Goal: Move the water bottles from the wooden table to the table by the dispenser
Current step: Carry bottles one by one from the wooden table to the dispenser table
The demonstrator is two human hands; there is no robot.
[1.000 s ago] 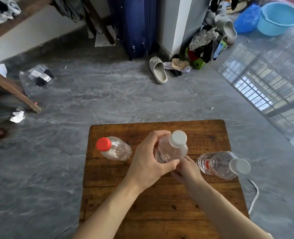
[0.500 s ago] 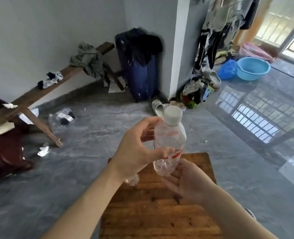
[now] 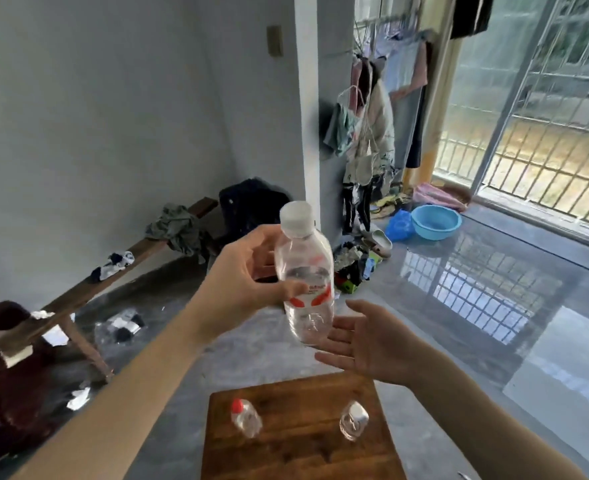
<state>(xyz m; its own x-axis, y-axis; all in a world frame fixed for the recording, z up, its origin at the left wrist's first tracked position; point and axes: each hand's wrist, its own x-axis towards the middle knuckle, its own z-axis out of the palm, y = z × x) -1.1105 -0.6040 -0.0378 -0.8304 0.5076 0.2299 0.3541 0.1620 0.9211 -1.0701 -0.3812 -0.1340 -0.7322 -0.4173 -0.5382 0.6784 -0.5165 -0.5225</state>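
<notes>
Here the left hand (image 3: 248, 282) holds a clear bottle (image 3: 305, 282) upright in the air, fingers wrapped around its middle. The right hand (image 3: 372, 344) lies open, palm up, fingers spread, just below its base. Two more bottles (image 3: 246, 419) stand on the wooden table (image 3: 296, 455).

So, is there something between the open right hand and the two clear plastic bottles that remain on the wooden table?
Nothing visible. The right hand hangs open above the brown wooden table; the red-capped clear bottle and the white-capped clear bottle stand apart below it.
</notes>
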